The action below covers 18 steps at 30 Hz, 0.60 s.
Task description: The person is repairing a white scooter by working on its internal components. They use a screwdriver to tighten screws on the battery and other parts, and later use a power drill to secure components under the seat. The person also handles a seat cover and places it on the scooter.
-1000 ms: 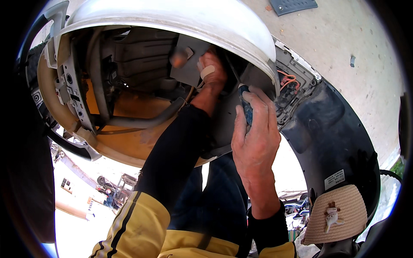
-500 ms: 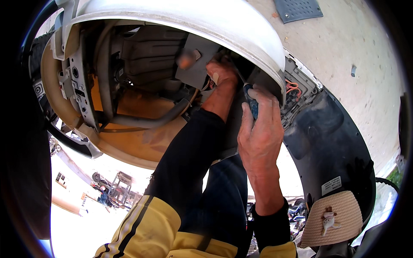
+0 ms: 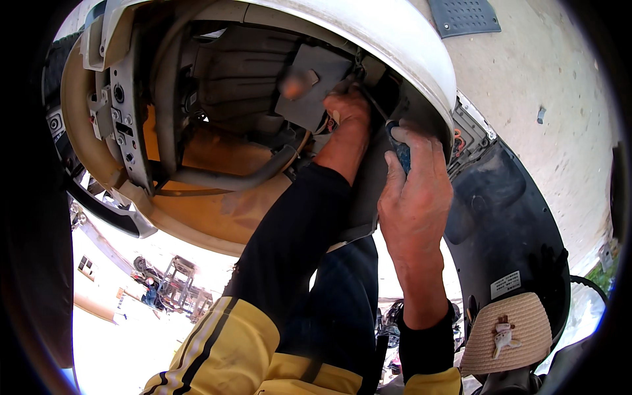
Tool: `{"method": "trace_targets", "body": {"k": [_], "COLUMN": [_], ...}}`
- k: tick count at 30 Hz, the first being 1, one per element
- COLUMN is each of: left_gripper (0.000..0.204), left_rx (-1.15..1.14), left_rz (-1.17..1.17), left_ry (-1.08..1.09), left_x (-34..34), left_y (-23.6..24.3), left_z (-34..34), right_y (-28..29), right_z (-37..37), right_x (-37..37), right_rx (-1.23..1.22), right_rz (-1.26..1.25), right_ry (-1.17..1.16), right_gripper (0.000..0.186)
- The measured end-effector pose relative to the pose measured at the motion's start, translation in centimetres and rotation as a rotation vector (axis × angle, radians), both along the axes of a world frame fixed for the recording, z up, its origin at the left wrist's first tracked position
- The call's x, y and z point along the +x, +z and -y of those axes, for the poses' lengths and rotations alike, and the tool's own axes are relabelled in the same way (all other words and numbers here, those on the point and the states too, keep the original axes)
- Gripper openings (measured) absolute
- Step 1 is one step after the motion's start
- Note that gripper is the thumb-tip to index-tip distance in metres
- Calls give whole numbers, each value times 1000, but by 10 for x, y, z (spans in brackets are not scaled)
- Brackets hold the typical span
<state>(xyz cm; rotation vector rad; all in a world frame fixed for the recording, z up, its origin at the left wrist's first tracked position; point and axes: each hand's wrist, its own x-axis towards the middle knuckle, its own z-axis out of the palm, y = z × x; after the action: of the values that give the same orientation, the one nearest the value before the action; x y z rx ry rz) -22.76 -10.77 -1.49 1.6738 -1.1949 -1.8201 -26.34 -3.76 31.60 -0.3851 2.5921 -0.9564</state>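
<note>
My right hand (image 3: pixel 416 187) grips the dark blue handle of a screwdriver (image 3: pixel 401 149), fingers wrapped along it. The thin shaft runs up and left into the open cavity of a white, curved vehicle body shell (image 3: pixel 342 29), its tip close to my left hand. My left hand (image 3: pixel 349 108) is deep inside this cavity, fingers curled in shadow beside some thin wires. What the fingers hold, if anything, is hidden. A flat grey plate (image 3: pixel 326 69) lies just left of that hand.
A bent metal tube (image 3: pixel 230 178) crosses the cavity above a brown-orange panel (image 3: pixel 204 217). At right are a long black plastic panel (image 3: pixel 503 210) and a woven straw-coloured piece with a small white figure (image 3: pixel 505 336). A dark mat (image 3: pixel 464 16) lies on the concrete floor.
My right hand and the screwdriver have shifted slightly right in the picture. My left hand stays curled inside the cavity. The view has moved a little, so the shell sits further right.
</note>
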Motion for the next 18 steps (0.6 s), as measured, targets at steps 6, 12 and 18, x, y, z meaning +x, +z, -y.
{"method": "trace_targets", "body": {"k": [6,12,18], "left_gripper": [22,25,25], "left_rx": [-45,-50,-22], "left_rz": [193,228,275], "left_ry": [-173,-160,-177], "left_x": [-8,-8,-13], "left_y": [30,29,37], "left_z": [-3,-2,-8], "right_y": [-4,-6,5], "right_z": [-11,-18,-2], "right_x": [-3,-7,-9], "right_rx": [14,-10,70], "right_rz": [-38,-21,180], "right_ry": [108,190,-105], "right_gripper": [33,30,31]}}
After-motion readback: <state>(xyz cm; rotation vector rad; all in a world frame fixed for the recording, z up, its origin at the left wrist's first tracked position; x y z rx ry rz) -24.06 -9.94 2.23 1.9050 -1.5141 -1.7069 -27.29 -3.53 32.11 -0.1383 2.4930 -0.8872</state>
